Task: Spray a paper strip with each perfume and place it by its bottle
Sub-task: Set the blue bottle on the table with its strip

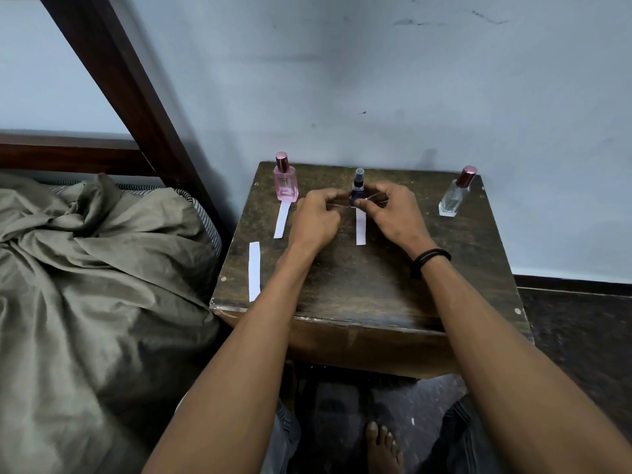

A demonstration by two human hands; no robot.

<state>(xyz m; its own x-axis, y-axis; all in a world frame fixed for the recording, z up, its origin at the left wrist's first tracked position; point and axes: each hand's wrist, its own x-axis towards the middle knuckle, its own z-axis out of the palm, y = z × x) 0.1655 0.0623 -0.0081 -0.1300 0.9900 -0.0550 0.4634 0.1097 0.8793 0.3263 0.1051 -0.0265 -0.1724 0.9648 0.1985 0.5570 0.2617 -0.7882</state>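
Three perfume bottles stand along the back of the dark wooden table: a pink bottle, a small blue spray bottle with its nozzle bare, and a clear bottle with a maroon cap. One white paper strip lies in front of the pink bottle. Another strip lies in front of the blue one. A third strip lies near the table's left edge. My left hand has curled fingers at the blue bottle's left side. My right hand pinches what looks like a clear cap beside the bottle's base.
The table stands against a pale wall. A bed with a rumpled olive sheet and a dark wooden frame is close on the left. My bare foot rests on the dark floor under the table's front edge.
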